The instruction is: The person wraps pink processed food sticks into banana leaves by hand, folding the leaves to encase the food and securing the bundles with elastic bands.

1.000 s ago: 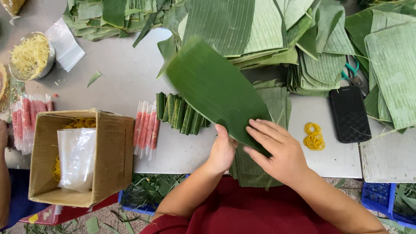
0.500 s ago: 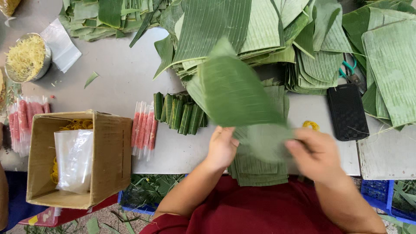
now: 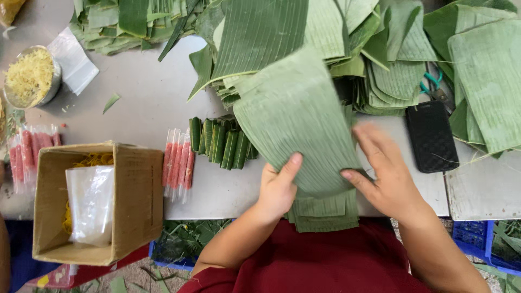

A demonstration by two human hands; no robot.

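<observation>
Banana leaf piece (image 3: 296, 116) sits pale side up, lifted over the leaf stack (image 3: 324, 209) at the table edge. Left hand (image 3: 278, 187) pinches its lower edge, thumb on top; right hand (image 3: 388, 173) lies flat on the right side, fingers spread, blurred. Risk: ribs split if tugged apart. Rolled leaves (image 3: 222, 142), phone (image 3: 432, 137), scissors (image 3: 434, 84) nearby could get knocked.
</observation>
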